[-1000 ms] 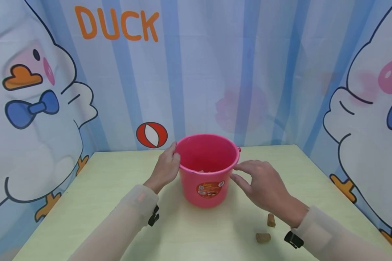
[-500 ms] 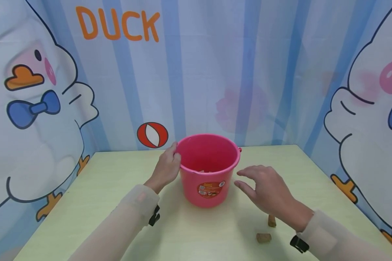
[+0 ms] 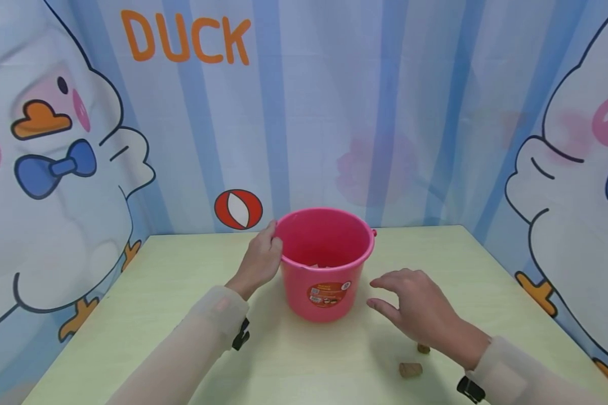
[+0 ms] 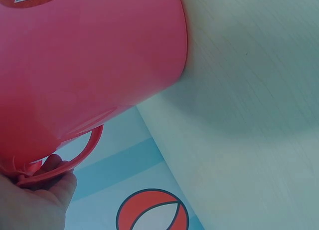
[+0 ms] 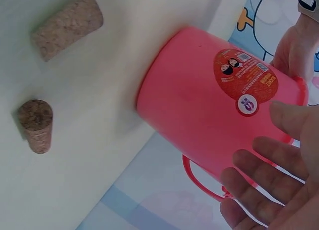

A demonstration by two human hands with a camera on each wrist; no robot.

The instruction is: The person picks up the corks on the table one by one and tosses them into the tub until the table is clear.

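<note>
A pink plastic bucket (image 3: 329, 292) with a round red-orange label stands upright on the table. My left hand (image 3: 259, 257) grips its rim at the left side, and the left wrist view has those fingers around the pink handle (image 4: 88, 149) just below the rim. Held apart from the bucket's right side, my right hand (image 3: 418, 306) has relaxed, spread fingers and nothing in them. Two corks lie under and before it: one cork (image 3: 410, 369) on its side, and another cork (image 5: 37, 122) partly covered by the right hand in the head view. Small light-brown pieces (image 3: 314, 266) peek out inside the bucket.
The pale yellow table (image 3: 192, 281) ends at a blue striped curtain (image 3: 324, 112) printed with ducks, a ball and the word DUCK. The curtain also closes in both sides. A black strap (image 3: 470, 389) sits at my right cuff.
My right hand has come away from the bucket's right rim, moving down and to the right, and now overlaps more of one cork. The left hand and bucket stay put.
</note>
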